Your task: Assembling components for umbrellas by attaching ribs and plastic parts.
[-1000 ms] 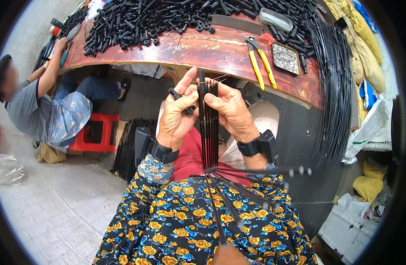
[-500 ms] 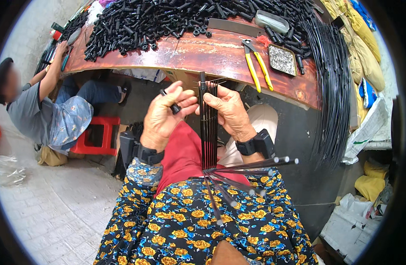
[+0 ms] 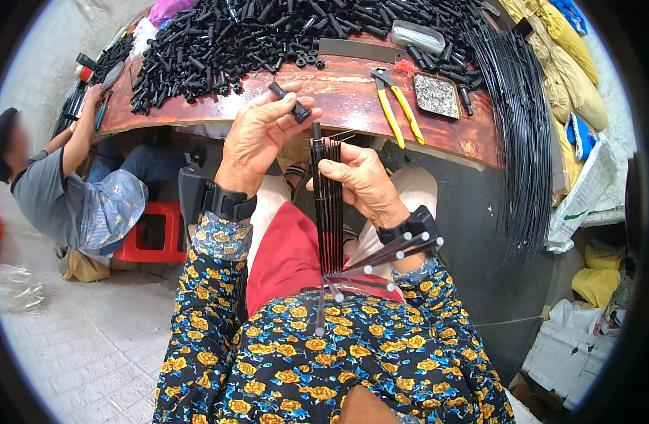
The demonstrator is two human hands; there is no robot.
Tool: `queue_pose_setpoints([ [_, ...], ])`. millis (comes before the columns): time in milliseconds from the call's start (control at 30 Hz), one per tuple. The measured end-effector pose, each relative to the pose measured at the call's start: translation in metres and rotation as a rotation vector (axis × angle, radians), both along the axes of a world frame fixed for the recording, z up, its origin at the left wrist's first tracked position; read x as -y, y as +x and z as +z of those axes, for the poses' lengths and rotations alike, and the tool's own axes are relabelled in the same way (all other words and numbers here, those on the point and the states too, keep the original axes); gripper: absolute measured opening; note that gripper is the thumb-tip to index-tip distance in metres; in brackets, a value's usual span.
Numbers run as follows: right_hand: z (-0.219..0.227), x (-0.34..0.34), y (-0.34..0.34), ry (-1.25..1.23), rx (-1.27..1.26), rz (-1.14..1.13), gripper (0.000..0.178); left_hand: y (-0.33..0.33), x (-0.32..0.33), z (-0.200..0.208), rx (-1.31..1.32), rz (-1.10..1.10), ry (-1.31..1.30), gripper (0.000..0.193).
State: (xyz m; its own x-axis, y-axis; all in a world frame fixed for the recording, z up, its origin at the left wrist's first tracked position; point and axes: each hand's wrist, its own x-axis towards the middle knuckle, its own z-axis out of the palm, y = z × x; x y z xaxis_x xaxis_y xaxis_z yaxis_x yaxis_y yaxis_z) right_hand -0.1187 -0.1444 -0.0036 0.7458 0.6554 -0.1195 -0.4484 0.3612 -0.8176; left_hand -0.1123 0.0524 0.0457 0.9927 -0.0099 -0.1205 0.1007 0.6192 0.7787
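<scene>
My left hand (image 3: 261,131) is closed on a black plastic tubular fitting (image 3: 300,113), a short piece with a wider collar at one end. It is held up in front of the table edge, a little above the rod tops. In my right hand (image 3: 363,180), thumb in front and fingers behind, is a folded umbrella frame (image 3: 329,226) of thin black ribs around a thicker middle tube. The frame stands upright over my lap. From its lower end several dark rods with pale tips fan out toward me. The fitting and the frame are apart.
A reddish wooden table (image 3: 338,92) carries a big pile of black plastic fittings (image 3: 218,53), yellow-handled pliers (image 3: 397,109) and a tray of small metal parts (image 3: 437,95). Long black rods (image 3: 508,141) hang over its right end. A co-worker (image 3: 56,177) sits at the left beside a red stool (image 3: 155,230).
My left hand has risen toward the table, and the fitting is now tilted at its fingertips. The right hand still grips the umbrella frame; its lower rods have swung slightly upward. The view has shifted a little.
</scene>
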Motion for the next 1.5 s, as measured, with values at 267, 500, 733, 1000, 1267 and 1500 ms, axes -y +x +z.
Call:
queue_pose_setpoints([
  [267, 0.014, 0.0, -0.001, 0.041, -0.069, -0.002, 0.025, 0.003, 0.009, -0.001, 0.053, -0.129, 0.036, 0.038],
  [500, 0.003, 0.002, 0.002, -0.034, -0.014, 0.009, 0.026, -0.003, 0.012, 0.003, 0.061, -0.117, 0.187, 0.037],
  [733, 0.01, -0.002, -0.005, 0.04, -0.074, -0.002, 0.028, 0.002, 0.006, 0.001, 0.026, -0.103, 0.349, 0.032],
  [1000, 0.008, 0.003, -0.002, 0.043, -0.092, 0.04, 0.029, 0.003, 0.005, -0.024, 0.074, -0.207, 0.172, 0.036],
  [1267, 0.007, 0.005, -0.006, 0.065, -0.091, 0.066, 0.026, 0.0, 0.004, -0.032, 0.113, -0.282, 0.039, 0.042],
  [1500, 0.008, 0.003, -0.008, 0.033, -0.078, 0.053, 0.024, 0.0, 0.001, -0.033, 0.154, -0.315, 0.012, 0.049],
])
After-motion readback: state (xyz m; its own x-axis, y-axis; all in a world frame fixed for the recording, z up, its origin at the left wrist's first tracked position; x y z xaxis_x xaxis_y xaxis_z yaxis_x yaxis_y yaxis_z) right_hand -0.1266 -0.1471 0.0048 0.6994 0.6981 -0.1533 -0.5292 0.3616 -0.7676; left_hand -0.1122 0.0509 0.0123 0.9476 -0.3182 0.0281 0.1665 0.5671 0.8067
